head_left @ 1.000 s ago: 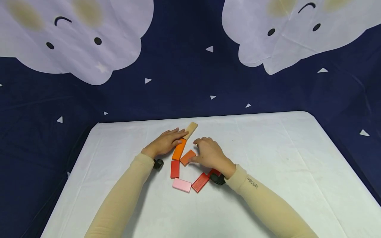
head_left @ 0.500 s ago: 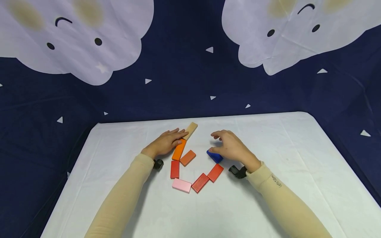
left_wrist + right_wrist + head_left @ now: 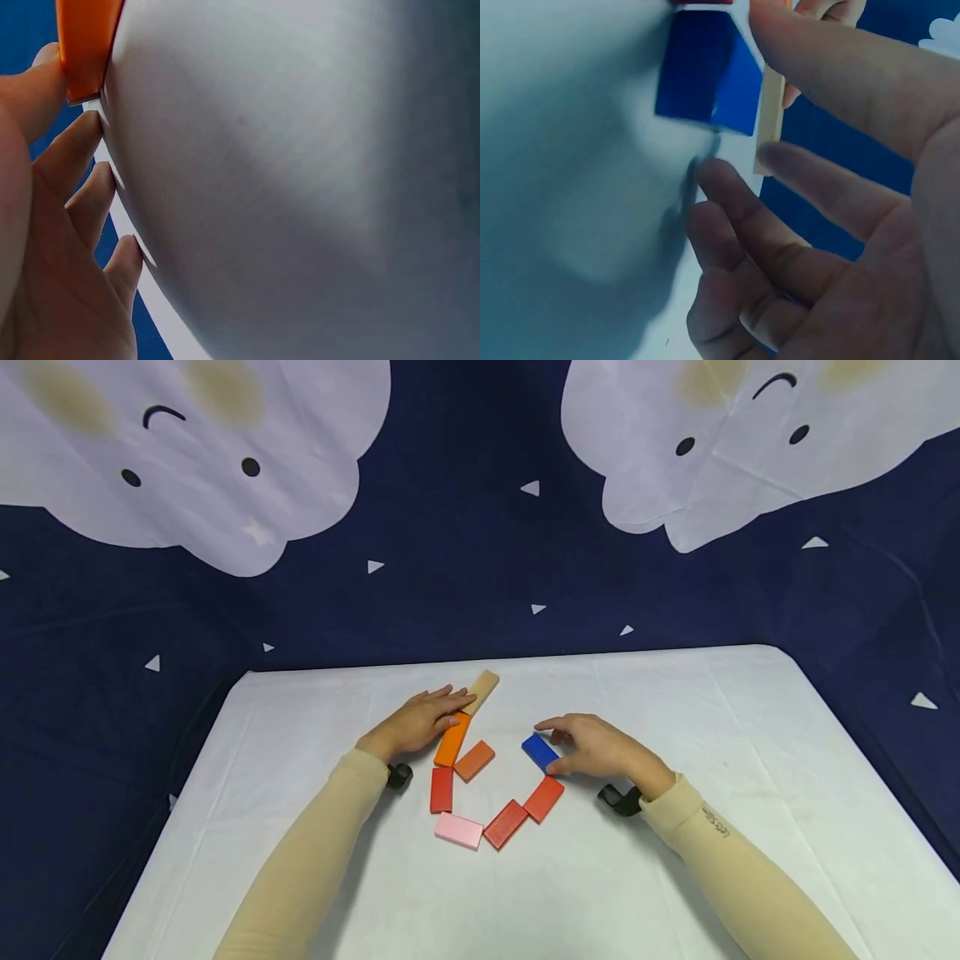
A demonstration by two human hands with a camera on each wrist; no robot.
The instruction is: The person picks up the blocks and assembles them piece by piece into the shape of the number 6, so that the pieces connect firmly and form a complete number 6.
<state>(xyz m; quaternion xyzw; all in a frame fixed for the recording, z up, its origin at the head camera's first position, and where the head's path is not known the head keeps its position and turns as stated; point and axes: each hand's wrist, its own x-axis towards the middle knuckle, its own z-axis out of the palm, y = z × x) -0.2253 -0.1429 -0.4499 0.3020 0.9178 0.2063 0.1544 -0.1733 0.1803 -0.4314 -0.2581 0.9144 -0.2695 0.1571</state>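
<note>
My left hand (image 3: pixel 414 720) lies with its fingers extended, thumb at the orange block (image 3: pixel 453 740) and fingertips over the near end of a natural wood block (image 3: pixel 483 690). In the left wrist view, the thumb is right against the orange block (image 3: pixel 87 46). A blue block (image 3: pixel 540 752) lies on the white cloth, its near end close to a red block (image 3: pixel 543 799). My right hand (image 3: pixel 600 747) is beside it, thumb near its near end and index finger reaching past its far end. The right wrist view shows a gap between the fingers and the blue block (image 3: pixel 705 71).
A curved row continues through a red block (image 3: pixel 442 790), a pink block (image 3: pixel 459 831) and another red block (image 3: pixel 506 824). Inside the curve lies a small orange-brown block (image 3: pixel 475 761). The white-covered table (image 3: pixel 675 710) ends at a dark blue cloth backdrop (image 3: pixel 465 568).
My right hand has moved right from above the orange-brown block. The blue block, tilted half a second ago, now lies flat beyond the red one. My left hand has stayed in place.
</note>
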